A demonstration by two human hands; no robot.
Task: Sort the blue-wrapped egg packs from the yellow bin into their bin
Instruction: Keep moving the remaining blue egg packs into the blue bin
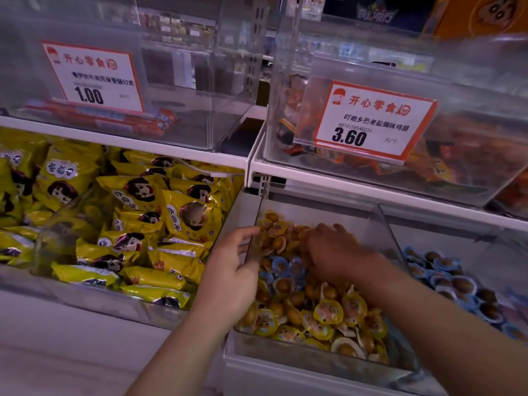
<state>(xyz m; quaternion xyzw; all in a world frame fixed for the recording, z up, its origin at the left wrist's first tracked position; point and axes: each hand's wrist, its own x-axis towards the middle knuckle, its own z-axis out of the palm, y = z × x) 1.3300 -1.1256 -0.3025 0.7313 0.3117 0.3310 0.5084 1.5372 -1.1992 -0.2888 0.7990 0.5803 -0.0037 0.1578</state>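
Left hand (231, 278) grips the yellow bin (314, 358); right hand (337, 252) fingers dig among blue-wrapped egg packs (281, 265), grasp unclear.

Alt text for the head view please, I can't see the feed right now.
Right hand reaches into the clear middle bin of yellow-wrapped egg packs, over a cluster of stray blue-wrapped egg packs. Left hand grips that bin's left wall. The blue packs' own bin sits to the right.

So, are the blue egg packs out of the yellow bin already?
No. Several blue egg packs lie in the yellow bin among yellow ones, beside the right hand.
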